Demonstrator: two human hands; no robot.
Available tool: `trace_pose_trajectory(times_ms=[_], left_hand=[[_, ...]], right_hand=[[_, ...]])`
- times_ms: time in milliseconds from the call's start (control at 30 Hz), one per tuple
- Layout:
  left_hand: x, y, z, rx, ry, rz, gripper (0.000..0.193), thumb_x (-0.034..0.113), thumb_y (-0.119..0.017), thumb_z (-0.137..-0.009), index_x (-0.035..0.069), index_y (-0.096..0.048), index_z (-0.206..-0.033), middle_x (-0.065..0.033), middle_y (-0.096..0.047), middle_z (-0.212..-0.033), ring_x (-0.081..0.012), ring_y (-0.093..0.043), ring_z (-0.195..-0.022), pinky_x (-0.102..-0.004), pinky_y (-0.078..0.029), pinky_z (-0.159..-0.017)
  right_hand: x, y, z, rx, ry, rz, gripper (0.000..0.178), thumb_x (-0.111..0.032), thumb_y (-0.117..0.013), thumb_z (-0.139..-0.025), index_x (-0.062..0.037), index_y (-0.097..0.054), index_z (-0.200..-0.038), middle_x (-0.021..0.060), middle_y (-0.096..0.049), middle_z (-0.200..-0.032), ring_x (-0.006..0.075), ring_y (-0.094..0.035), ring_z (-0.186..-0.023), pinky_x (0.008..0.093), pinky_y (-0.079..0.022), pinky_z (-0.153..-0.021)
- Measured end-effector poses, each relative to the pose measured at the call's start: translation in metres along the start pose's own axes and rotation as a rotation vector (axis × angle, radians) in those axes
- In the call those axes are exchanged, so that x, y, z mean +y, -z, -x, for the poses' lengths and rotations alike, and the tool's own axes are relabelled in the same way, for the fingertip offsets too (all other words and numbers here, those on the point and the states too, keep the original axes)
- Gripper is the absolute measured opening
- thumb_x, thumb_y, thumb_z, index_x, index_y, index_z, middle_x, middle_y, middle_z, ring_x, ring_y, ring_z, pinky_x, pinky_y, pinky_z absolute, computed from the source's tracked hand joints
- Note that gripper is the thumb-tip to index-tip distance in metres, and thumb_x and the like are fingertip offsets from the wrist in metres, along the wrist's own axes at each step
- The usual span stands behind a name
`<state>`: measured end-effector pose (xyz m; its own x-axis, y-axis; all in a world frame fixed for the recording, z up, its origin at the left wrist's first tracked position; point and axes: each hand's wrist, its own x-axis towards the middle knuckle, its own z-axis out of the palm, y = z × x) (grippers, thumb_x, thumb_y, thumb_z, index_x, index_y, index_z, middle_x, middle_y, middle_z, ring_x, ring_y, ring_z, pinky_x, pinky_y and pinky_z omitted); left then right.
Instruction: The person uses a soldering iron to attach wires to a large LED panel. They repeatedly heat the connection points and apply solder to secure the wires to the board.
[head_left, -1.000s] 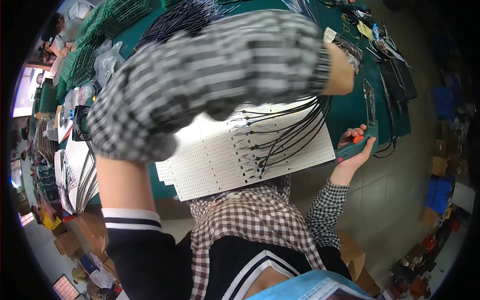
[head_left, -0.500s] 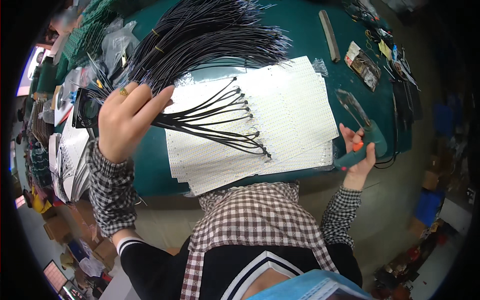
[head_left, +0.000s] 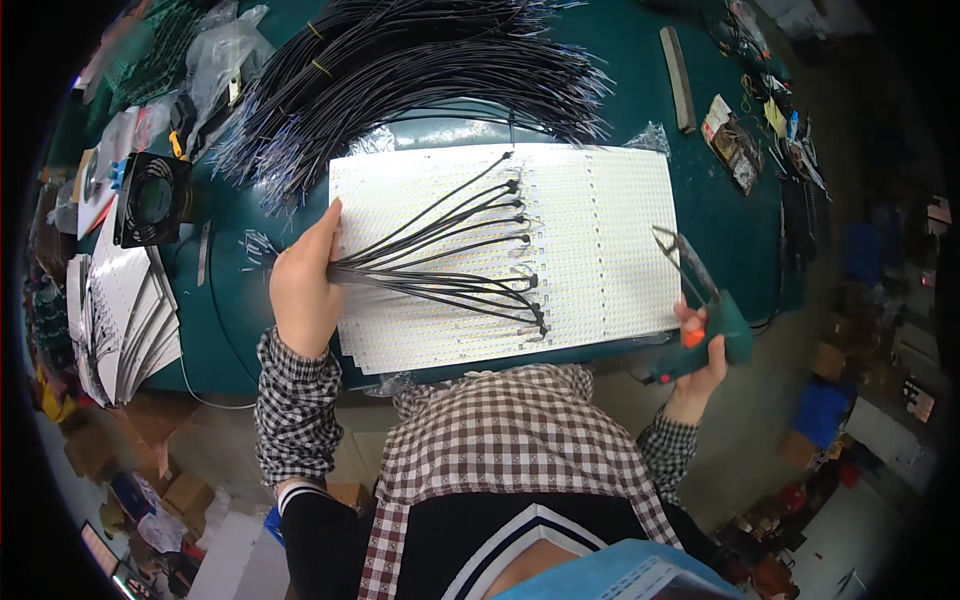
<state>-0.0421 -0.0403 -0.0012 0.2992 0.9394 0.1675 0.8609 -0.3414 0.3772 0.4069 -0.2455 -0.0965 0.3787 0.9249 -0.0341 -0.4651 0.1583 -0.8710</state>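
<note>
White LED boards (head_left: 625, 240) lie stacked on the green table in front of me. A fan of black cables (head_left: 430, 262) runs across the top board, its far ends along a row near the middle. Where the cables gather at the board's left edge, my left hand (head_left: 303, 292) is closed around them, and their frayed ends poke out behind it. My right hand (head_left: 706, 372) holds a green soldering gun (head_left: 730, 328) with an orange trigger. Its looped tip points up and left over the board's right edge, apart from the cables.
Beyond the boards lies a large bundle of black cables (head_left: 400, 80). To the left are a black fan (head_left: 153, 200) and another pile of white boards (head_left: 130, 320). A grey bar (head_left: 678, 80) and a worn packet (head_left: 732, 145) lie at the far right.
My left hand has come down and to the right with the gathered cables. The soldering gun has moved left, its tip now over the boards. The boards' edges look more even.
</note>
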Motion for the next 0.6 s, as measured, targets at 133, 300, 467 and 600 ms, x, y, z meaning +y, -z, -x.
trace_pose_trajectory(times_ms=[133, 300, 467, 600], left_hand=[[-0.005, 0.002, -0.015, -0.033, -0.039, -0.002, 0.044, -0.004, -0.069, -0.077, 0.003, -0.067, -0.120, -0.0147, -0.070, -0.094, -0.0322, -0.069, -0.086, -0.0376, -0.053, -0.075], [-0.033, 0.044, -0.025, -0.259, -0.175, -0.127, 0.044, 0.010, -0.082, -0.072, 0.005, -0.068, -0.114, -0.0095, -0.057, -0.074, -0.0299, -0.062, -0.073, -0.0370, -0.053, -0.072], [-0.038, 0.081, -0.034, -0.515, -0.090, -0.046, 0.045, 0.005, -0.080, -0.072, 0.003, -0.067, -0.115, -0.0147, -0.065, -0.099, -0.0334, -0.066, -0.090, -0.0398, -0.053, -0.083], [0.026, 0.046, -0.086, -0.387, -0.268, 0.136, 0.034, 0.007, -0.075, -0.082, 0.001, -0.067, -0.115, -0.0144, -0.068, -0.104, -0.0268, -0.067, -0.097, -0.0366, -0.053, -0.083]], right_hand=[[0.012, -0.002, 0.040, 0.192, -0.003, 0.010, 0.047, -0.032, -0.058, -0.101, 0.0063, -0.054, -0.128, 0.0129, -0.065, -0.100, 0.0306, -0.062, -0.113, 0.0558, -0.033, -0.118], [-0.005, -0.005, 0.027, 0.199, 0.026, 0.055, 0.050, -0.035, -0.057, -0.100, 0.0061, -0.055, -0.127, 0.0138, -0.068, -0.101, 0.0336, -0.065, -0.110, 0.0569, -0.034, -0.116], [-0.010, -0.022, -0.043, 0.035, -0.061, -0.257, 0.050, -0.036, -0.055, -0.101, 0.0049, -0.054, -0.129, 0.0134, -0.067, -0.105, 0.0303, -0.065, -0.103, 0.0589, -0.036, -0.114], [0.014, -0.044, -0.100, -0.042, -0.125, -0.312, 0.049, -0.036, -0.057, -0.100, 0.0045, -0.054, -0.128, 0.0132, -0.068, -0.104, 0.0301, -0.065, -0.103, 0.0601, -0.036, -0.114]])
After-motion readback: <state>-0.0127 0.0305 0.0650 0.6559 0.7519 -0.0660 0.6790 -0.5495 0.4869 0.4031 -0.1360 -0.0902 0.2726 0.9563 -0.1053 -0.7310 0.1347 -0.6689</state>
